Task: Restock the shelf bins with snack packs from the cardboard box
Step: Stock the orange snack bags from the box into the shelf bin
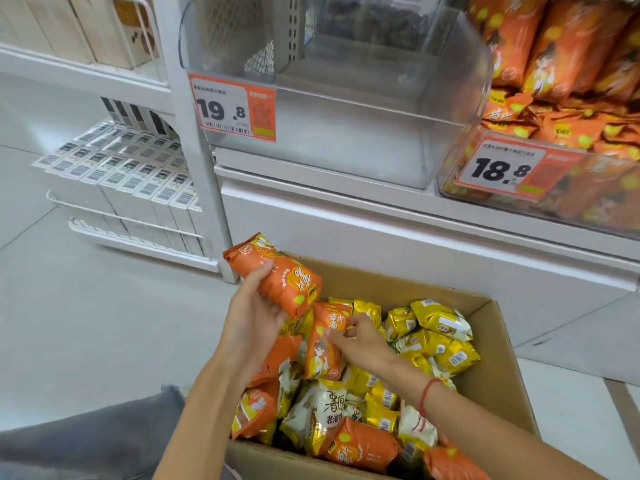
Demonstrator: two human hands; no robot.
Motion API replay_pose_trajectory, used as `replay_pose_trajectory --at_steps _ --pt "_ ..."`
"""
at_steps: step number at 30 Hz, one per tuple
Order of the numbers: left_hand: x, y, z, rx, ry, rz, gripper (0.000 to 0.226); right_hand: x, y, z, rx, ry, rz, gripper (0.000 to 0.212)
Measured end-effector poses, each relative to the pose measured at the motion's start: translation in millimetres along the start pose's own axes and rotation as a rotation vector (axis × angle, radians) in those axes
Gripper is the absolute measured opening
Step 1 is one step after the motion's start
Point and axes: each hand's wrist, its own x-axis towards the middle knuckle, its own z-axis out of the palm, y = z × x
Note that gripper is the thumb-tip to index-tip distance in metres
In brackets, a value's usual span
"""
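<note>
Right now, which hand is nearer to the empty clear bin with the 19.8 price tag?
Left. The left hand holds an orange pack raised over the box's far left corner, below the bin. The right hand is lower, inside the box.

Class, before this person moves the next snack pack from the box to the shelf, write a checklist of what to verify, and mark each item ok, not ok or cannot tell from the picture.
1. Left hand has a firm hold on the orange snack pack: ok, fingers curl round it.
2. Right hand has secured a second orange pack in the cardboard box: cannot tell, fingers only rest on it.
3. Clear bin tagged 19.8 has room: ok, it looks empty.
4. Bin tagged 18.8 has room: not ok, heaped with orange packs.
5. Held pack matches the 19.8 label: cannot tell, the print is too small.
</note>
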Motion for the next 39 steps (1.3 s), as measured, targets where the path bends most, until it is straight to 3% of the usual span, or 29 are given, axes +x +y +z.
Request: replay_pose_trajectory --at_steps 5,10,13,15,17,19,22,25,30,33,36,39 --pt "-4.0 -9.1 26.7 0.083 -0.014 -0.055 0.044 -36.2 -36.3 -79.6 0.237 -0.074 -0.049 0.034" --pt "-21.0 -15.8 64.6 0.079 -0.156 -0.199 0.04 -82.9 -54.0 -150.5 0.437 -0.093 -0.136 0.032" --pt "-29.7 -13.1 92.1 0.081 -0.219 -0.247 0.048 -107.4 -57.2 -184.6 0.627 -0.051 -0.188 0.035" --pt "-33.5 -8.6 112.2 0.149 -0.287 -0.227 0.069 -120.5 -57.5 -206.0 0.635 0.01 -0.234 0.039" --pt "-34.3 -3.4 133.9 0.364 -0.372 -0.167 0.086 -131.6 -58.6 -227.6 0.614 0.078 -0.294 0.043" --pt "-32.3 6.7 159.0 0.619 -0.431 -0.058 0.078 -140.5 -63.4 -249.9 0.589 0.167 -0.352 0.032" --pt "-22.9 26.6 197.3 0.819 -0.44 0.164 0.076 -145.5 -82.7 -283.7 0.606 0.311 -0.406 0.012" --pt "-15.5 46.0 231.6 0.842 -0.348 0.351 0.053 -132.1 -106.1 -320.3 0.599 0.448 -0.43 0.02" --pt "4.6 60.2 271.5 0.818 -0.352 0.518 0.035 -79.4 -131.7 -368.3 0.639 0.602 -0.348 0.03" --pt "19.7 60.5 285.4 0.834 -0.369 0.561 0.047 -39.7 -141.5 -384.8 0.596 0.774 -0.378 0.049" --pt "35.2 57.2 293.2 0.809 -0.361 0.573 0.065 -19.6 -150.3 -384.7 0.465 0.991 -0.386 0.056" --pt "46.5 54.1 295.2 0.79 -0.353 0.591 0.07 -5.6 -148.8 -373.1 0.216 0.958 -0.325 0.063"
